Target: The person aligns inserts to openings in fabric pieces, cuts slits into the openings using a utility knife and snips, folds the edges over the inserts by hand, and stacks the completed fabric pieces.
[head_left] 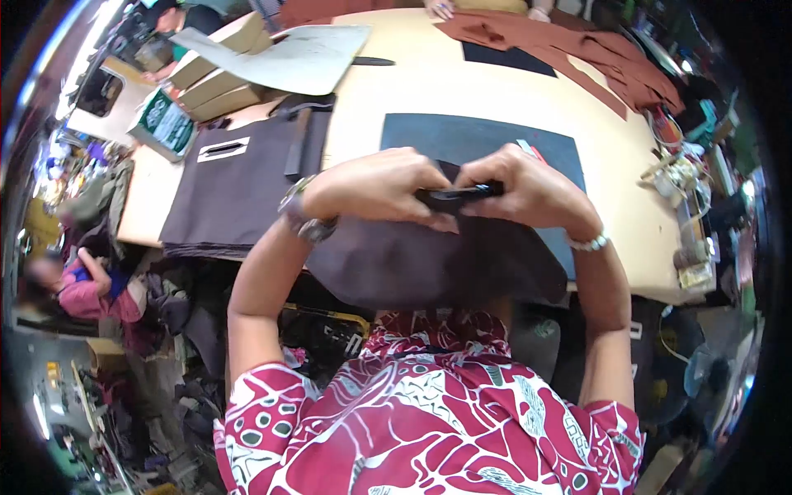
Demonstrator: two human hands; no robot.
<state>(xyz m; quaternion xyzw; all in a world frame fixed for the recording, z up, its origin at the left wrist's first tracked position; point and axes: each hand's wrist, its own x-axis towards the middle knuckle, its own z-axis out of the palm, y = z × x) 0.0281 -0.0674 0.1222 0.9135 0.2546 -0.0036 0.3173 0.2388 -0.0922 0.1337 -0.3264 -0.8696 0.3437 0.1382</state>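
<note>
My left hand (384, 188) pinches the upper edge of a dark brown fabric piece (437, 260), which hangs over the table's front edge towards my body. Facing it, my right hand (528, 188) is closed too, with its fingertips on a small glossy black object (474, 193) at that same edge. I cannot make out what kind of object it is. Beneath my hands lies a dark blue-grey mat (487, 132). A stack of dark brown fabric panels (223, 186) is to the left of my left hand, with a dark bar (298, 144) on top.
Cardboard boxes (219, 87) and a large pale sheet (309, 62) stand at the back left, near a green-and-white box (162, 124). Rust-coloured cloth (569, 54) covers the far right of the table (396, 91). Other people are across the table and at left.
</note>
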